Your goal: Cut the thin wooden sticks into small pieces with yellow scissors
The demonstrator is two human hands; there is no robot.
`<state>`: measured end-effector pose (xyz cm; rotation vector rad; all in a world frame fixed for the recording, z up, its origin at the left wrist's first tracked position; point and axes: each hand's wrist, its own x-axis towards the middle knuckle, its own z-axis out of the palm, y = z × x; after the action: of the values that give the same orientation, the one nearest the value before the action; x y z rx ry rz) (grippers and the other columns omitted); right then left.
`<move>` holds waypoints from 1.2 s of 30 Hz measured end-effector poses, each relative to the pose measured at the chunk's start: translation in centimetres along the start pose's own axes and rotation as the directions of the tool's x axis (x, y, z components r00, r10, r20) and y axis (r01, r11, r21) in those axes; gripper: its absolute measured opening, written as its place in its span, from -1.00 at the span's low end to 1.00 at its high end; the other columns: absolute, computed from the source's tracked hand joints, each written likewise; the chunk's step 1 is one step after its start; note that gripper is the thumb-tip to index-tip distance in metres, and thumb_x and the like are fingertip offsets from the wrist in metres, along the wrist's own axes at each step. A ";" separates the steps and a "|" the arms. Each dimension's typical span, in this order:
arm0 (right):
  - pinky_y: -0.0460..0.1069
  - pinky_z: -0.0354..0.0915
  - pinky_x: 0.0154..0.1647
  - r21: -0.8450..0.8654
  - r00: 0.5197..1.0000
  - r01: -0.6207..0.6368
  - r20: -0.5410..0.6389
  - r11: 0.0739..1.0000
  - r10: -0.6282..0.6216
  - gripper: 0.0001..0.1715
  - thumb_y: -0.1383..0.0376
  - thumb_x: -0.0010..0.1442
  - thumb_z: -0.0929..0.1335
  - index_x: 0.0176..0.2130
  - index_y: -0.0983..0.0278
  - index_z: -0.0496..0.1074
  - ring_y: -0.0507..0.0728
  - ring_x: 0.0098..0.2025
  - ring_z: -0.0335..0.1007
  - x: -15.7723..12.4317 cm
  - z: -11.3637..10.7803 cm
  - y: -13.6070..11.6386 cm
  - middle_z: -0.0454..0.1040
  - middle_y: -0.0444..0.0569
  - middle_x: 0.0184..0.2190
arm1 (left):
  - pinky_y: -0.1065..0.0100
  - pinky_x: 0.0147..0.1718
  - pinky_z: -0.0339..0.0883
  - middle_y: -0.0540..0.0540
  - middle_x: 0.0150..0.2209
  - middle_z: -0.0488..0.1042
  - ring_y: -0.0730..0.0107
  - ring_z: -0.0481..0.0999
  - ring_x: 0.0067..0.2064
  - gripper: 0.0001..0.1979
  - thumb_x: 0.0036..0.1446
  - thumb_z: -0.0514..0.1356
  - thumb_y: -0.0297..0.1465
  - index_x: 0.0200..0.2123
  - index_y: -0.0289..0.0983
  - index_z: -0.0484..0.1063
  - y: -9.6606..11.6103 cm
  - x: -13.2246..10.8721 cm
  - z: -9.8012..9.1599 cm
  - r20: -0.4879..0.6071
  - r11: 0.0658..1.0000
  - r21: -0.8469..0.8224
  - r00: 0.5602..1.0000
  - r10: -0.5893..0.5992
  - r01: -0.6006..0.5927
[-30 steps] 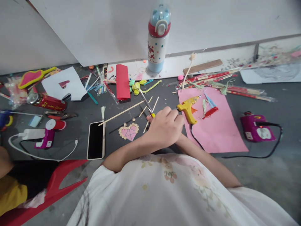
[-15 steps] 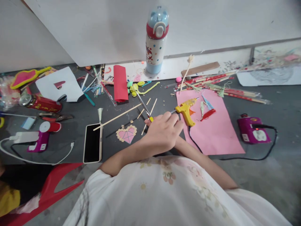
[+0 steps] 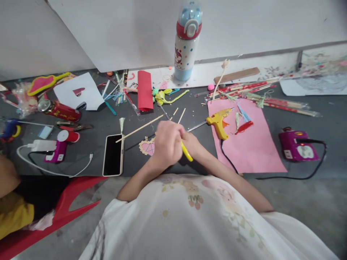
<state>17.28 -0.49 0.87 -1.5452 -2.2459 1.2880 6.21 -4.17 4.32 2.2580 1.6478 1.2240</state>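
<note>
My left hand (image 3: 167,142) is closed in a fist around a yellow-handled tool (image 3: 186,151). Its thin metal blade sticks out beyond the fist toward the back of the table, and the handle's end points back at me. My right hand (image 3: 192,144) presses against the left one, fingers curled and mostly hidden behind it and the handle; what they hold is unclear. Partly covered by my left hand, a pink paper heart (image 3: 148,147) with a beaded-looking tan edge lies on the table. Thin wooden sticks (image 3: 141,128) lie around my hands.
A yellow glue gun (image 3: 219,121) rests on pink paper (image 3: 257,151) at right. Further about are a phone (image 3: 113,155), a water bottle (image 3: 187,54), yellow clay (image 3: 162,97), a red can (image 3: 61,110) and a purple power adapter (image 3: 296,146). Another person's arm (image 3: 8,177) shows at left.
My left hand has lifted and turned on the tool, so its yellow handle now shows between both hands. My right hand, hidden before, has come partly into sight. The view has shifted slightly.
</note>
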 end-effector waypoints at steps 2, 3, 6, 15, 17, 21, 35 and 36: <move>-0.05 0.22 -0.40 0.023 0.999 -0.033 0.021 0.999 0.033 -0.46 -0.05 0.22 0.14 -0.28 0.32 0.38 0.13 -0.34 0.41 0.1 0.2 0.2 0.50 0.06 -0.34 | 0.24 -0.22 0.17 -0.10 -0.35 0.36 0.33 0.29 -0.27 -0.81 0.21 -0.11 -0.47 -0.34 -0.23 0.26 -1.5 -0.5 -0.8 -0.117 0.980 0.109 0.981 -0.153 0.166; -0.06 0.19 -0.43 0.030 0.999 -0.042 0.027 0.999 0.041 -0.45 -0.09 0.20 0.14 -0.31 0.30 0.36 0.13 -0.36 0.40 0.0 0.3 0.2 0.49 0.04 -0.36 | 0.22 -0.18 0.16 -0.12 -0.33 0.37 0.31 0.29 -0.24 -0.81 0.21 -0.11 -0.46 -0.33 -0.23 0.28 -2.2 -0.7 -1.0 -0.145 0.960 0.172 0.970 -0.196 0.219; -0.08 0.14 -0.45 0.014 0.999 -0.039 0.007 0.999 0.039 -0.48 -0.12 0.15 0.16 -0.36 0.26 0.30 0.12 -0.38 0.39 -0.5 0.2 0.0 0.48 0.01 -0.39 | 0.16 -0.07 0.11 -0.21 -0.19 0.38 0.21 0.30 -0.09 -0.80 0.21 -0.03 -0.38 -0.21 -0.27 0.35 -4.0 -1.1 -1.4 -0.180 0.905 0.340 0.962 -0.204 0.256; -0.07 0.12 -0.42 -0.045 0.988 0.091 -0.122 0.995 -0.096 -0.56 -0.05 0.12 0.25 -0.26 0.27 0.24 0.12 -0.38 0.40 -1.6 -1.5 -0.4 0.46 0.00 -0.38 | 0.37 -0.24 0.24 -0.12 -0.28 0.49 0.37 0.46 -0.23 -0.71 0.24 -0.05 -0.39 -0.06 -0.25 0.37 -6.0 -1.8 -1.5 -0.033 0.940 0.318 0.992 -0.118 0.123; -0.06 0.13 -0.41 -0.060 0.981 0.127 -0.141 0.990 -0.135 -0.54 -0.04 0.11 0.26 -0.23 0.29 0.24 0.13 -0.36 0.40 -1.7 -1.9 -0.3 0.45 0.01 -0.35 | 0.37 -0.25 0.25 -0.11 -0.32 0.49 0.37 0.47 -0.26 -0.71 0.23 -0.04 -0.41 -0.06 -0.25 0.38 -6.0 -1.8 -1.6 -0.028 0.950 0.298 0.995 -0.094 0.098; -0.05 0.14 -0.38 -0.098 0.968 0.194 -0.141 0.976 -0.207 -0.50 -0.04 0.11 0.25 -0.16 0.32 0.21 0.17 -0.28 0.39 -1.7 -2.4 -0.3 0.44 0.08 -0.29 | 0.40 -0.29 0.26 -0.06 -0.42 0.46 0.42 0.45 -0.33 -0.74 0.23 -0.04 -0.43 -0.17 -0.24 0.42 -5.6 -1.6 -1.9 -0.026 0.959 0.265 0.995 -0.098 0.101; -0.06 0.09 -0.42 -0.119 0.975 0.170 -0.124 0.978 -0.185 -0.54 -0.05 0.11 0.24 -0.23 0.29 0.27 0.14 -0.36 0.38 -1.1 -2.5 -0.5 0.43 0.00 -0.39 | 0.42 -0.29 0.23 -0.05 -0.43 0.44 0.44 0.43 -0.32 -0.78 0.22 -0.04 -0.44 -0.30 -0.25 0.41 -5.2 -1.6 -2.3 0.029 0.965 0.237 0.992 -0.119 0.109; -0.06 0.08 -0.42 -0.126 0.976 0.163 -0.126 0.979 -0.179 -0.54 -0.05 0.11 0.24 -0.24 0.29 0.27 0.14 -0.37 0.38 -1.1 -2.5 -0.6 0.43 0.00 -0.40 | 0.42 -0.30 0.24 -0.05 -0.43 0.44 0.44 0.43 -0.32 -0.77 0.22 -0.04 -0.44 -0.32 -0.25 0.41 -5.1 -1.6 -2.3 0.026 0.965 0.236 0.992 -0.125 0.116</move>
<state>18.73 -0.02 3.20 -1.3911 -2.3424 0.9926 0.67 -4.22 2.49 2.2507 1.9748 0.9971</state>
